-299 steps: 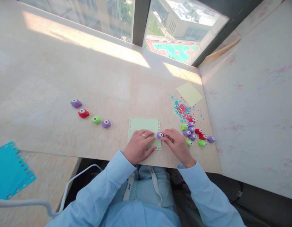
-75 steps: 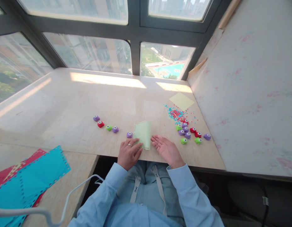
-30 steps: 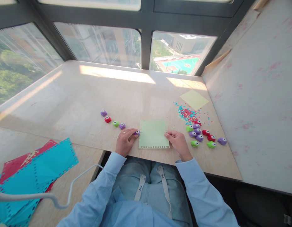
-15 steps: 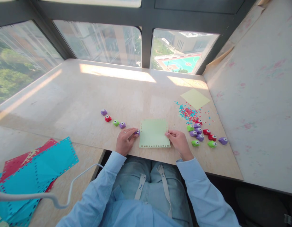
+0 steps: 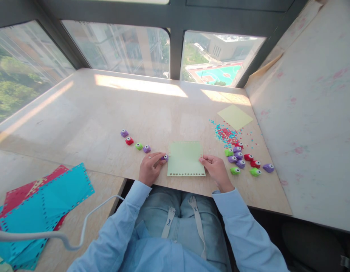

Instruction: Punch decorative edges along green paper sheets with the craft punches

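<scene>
A pale green sheet [image 5: 185,158] lies flat near the table's front edge, with a row of small punched shapes along its near edge. My left hand [image 5: 151,167] is closed on a small purple punch [image 5: 164,158] at the sheet's left edge. On the right edge, my right hand [image 5: 216,170] pinches the paper between thumb and fingers. Left of the sheet, a line of small punches includes a green one [image 5: 138,146] and a red one [image 5: 129,140]. Several more punches, among them a purple one [image 5: 268,168], are grouped to the right.
Red and blue paper bits [image 5: 226,135] are scattered at the right, beside a yellowish sheet [image 5: 235,116]. Blue punched sheets [image 5: 64,196] and red ones lie at the lower left, where a white cable [image 5: 84,223] crosses. Windows stand behind the table [image 5: 87,109]; a wall [image 5: 313,132] bounds its right side.
The whole view has shifted very slightly. Both hands keep nearly the same places, with the purple punch and the pale green sheet still held.
</scene>
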The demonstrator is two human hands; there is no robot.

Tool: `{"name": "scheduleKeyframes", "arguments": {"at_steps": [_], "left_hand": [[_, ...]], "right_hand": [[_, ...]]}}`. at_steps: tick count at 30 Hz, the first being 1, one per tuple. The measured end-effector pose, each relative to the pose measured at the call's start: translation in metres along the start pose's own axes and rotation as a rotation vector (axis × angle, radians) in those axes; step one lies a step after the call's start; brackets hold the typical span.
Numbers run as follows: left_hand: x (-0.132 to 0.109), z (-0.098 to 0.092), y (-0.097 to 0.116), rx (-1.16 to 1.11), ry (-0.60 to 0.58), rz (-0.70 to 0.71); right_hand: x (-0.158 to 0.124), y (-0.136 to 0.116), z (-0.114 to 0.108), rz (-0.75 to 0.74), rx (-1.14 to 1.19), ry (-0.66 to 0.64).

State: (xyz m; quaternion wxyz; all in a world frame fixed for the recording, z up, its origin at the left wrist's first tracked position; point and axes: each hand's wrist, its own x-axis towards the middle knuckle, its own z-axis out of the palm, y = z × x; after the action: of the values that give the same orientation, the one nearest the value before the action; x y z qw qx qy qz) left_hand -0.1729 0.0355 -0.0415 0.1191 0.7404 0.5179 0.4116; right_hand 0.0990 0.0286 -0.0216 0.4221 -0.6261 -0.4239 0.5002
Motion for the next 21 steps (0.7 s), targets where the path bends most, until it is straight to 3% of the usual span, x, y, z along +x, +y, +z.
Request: {"name": "scheduleKeyframes", "arguments": {"at_steps": [21], "left_hand": [[-0.0005,-0.0007,0.0014,-0.003,0.016,0.004]], "right_hand": [[-0.0003,0.0039,0.0018,-0.022,-0.052,-0.003]]}}
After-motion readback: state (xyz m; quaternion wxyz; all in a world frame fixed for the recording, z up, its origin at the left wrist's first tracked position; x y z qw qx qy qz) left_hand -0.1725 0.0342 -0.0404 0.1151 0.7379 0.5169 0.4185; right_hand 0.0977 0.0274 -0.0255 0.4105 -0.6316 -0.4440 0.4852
